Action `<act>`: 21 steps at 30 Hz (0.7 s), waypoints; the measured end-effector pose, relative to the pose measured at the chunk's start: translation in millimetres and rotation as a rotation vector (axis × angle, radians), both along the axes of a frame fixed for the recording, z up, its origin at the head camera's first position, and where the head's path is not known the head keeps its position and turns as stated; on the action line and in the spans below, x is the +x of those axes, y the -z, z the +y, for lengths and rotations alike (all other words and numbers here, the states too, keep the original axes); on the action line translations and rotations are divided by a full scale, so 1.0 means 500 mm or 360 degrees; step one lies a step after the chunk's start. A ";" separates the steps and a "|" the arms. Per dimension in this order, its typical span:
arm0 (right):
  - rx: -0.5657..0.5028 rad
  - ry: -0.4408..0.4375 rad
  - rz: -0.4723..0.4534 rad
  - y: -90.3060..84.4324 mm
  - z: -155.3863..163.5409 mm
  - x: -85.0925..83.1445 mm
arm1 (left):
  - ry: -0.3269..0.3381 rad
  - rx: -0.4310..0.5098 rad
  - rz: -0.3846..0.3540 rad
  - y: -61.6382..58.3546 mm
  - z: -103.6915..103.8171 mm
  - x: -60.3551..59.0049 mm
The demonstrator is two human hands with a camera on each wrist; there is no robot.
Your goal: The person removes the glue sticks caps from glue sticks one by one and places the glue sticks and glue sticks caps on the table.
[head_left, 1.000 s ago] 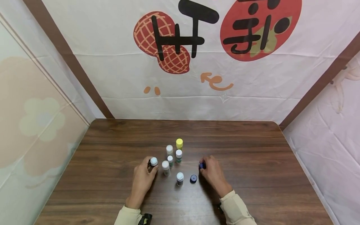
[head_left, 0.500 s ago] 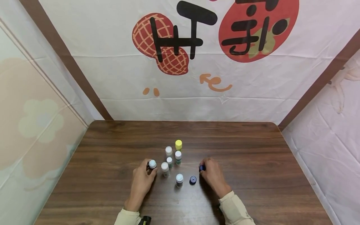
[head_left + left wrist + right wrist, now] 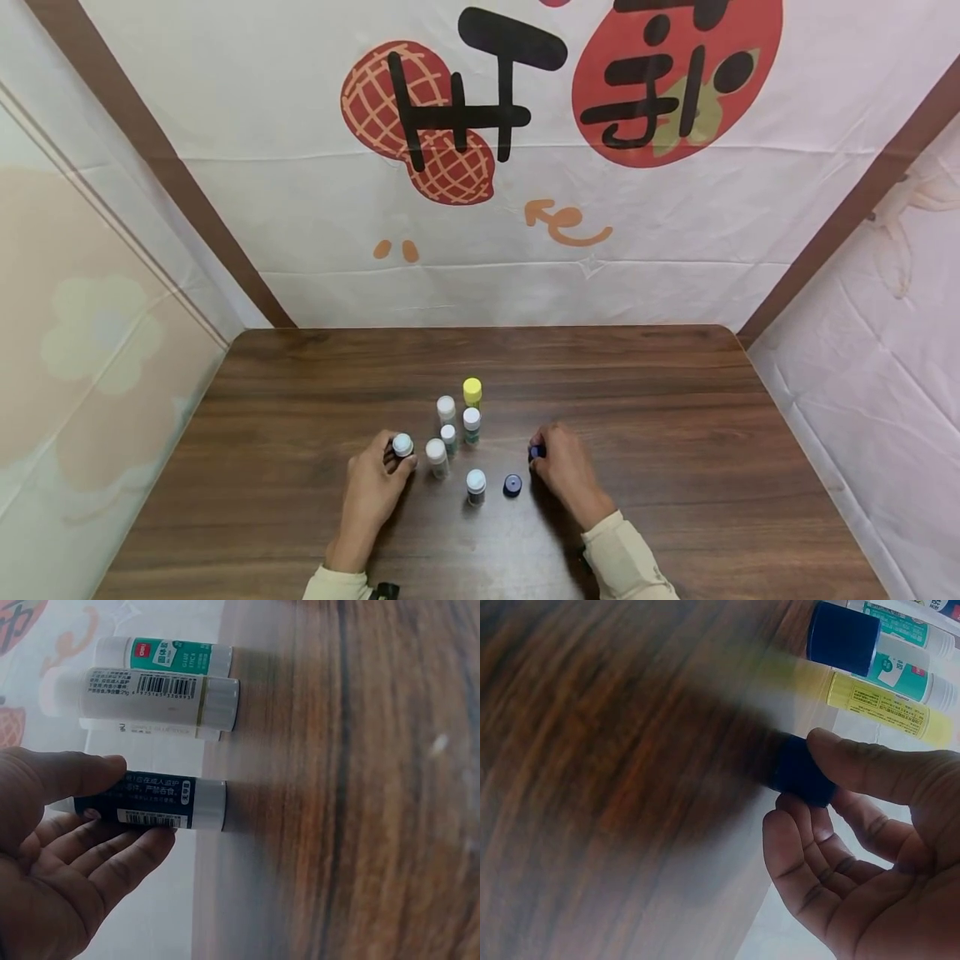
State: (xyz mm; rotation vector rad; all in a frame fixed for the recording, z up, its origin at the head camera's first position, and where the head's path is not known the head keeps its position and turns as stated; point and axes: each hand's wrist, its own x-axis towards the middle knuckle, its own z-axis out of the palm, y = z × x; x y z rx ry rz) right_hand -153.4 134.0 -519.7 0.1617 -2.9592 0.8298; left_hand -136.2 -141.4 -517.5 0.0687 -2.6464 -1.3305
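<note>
My left hand grips a navy-labelled glue stick between thumb and fingers. The stick stands upright on the table with its white top facing up. On the right, my right hand pinches a dark blue cap between thumb and fingers, at the tabletop. A second blue cap sits on the table to the left of that hand. Another dark-labelled glue stick with a white top stands between the hands.
Several glue sticks stand grouped behind, among them a white-capped one, a small green-labelled one and a yellow one. They stand on a brown wooden table. A printed white cloth hangs beyond the back edge.
The head view has shifted slightly, so the scene sits a little lower and further left. Both hands keep their hold on the glue stick and the blue cap.
</note>
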 end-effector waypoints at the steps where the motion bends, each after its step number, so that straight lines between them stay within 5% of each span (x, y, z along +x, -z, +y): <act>1: 0.0000 -0.0002 0.0003 0.000 0.000 0.000 | -0.0005 0.0003 -0.0004 0.001 -0.001 0.002; 14: 0.0030 0.0000 0.0021 0.003 -0.006 -0.001 | 0.0008 0.0009 -0.0004 0.003 -0.001 0.003; 21: 0.0018 0.0000 0.0014 0.002 -0.003 0.000 | 0.0022 -0.0224 0.0077 0.022 -0.006 0.004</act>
